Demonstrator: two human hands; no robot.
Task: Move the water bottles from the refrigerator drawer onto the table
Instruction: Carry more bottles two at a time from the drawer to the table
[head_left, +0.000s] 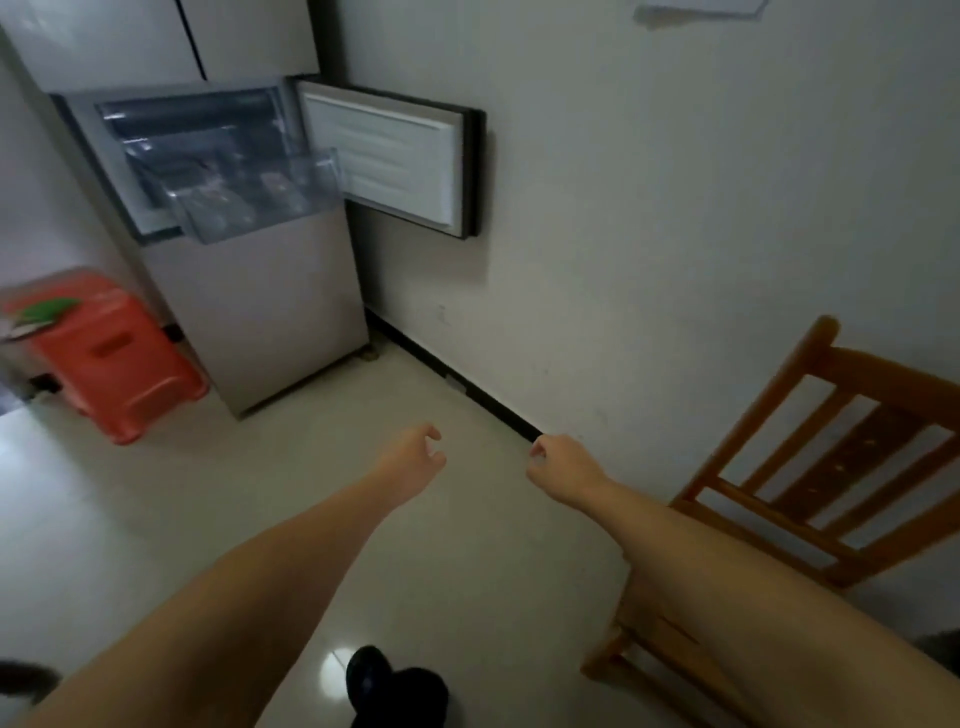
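The head view showed the left hand (415, 457) and right hand (558, 467) loosely curled and holding nothing, well apart from the pulled-out clear drawer (249, 202) of the refrigerator (260, 312); the water bottles, perhaps the blurred shapes inside, would probably be heavy, cold and slippery; best gripped around the body.

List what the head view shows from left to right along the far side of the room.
Orange plastic stool → pulled-out clear refrigerator drawer → open refrigerator door → wooden chair.
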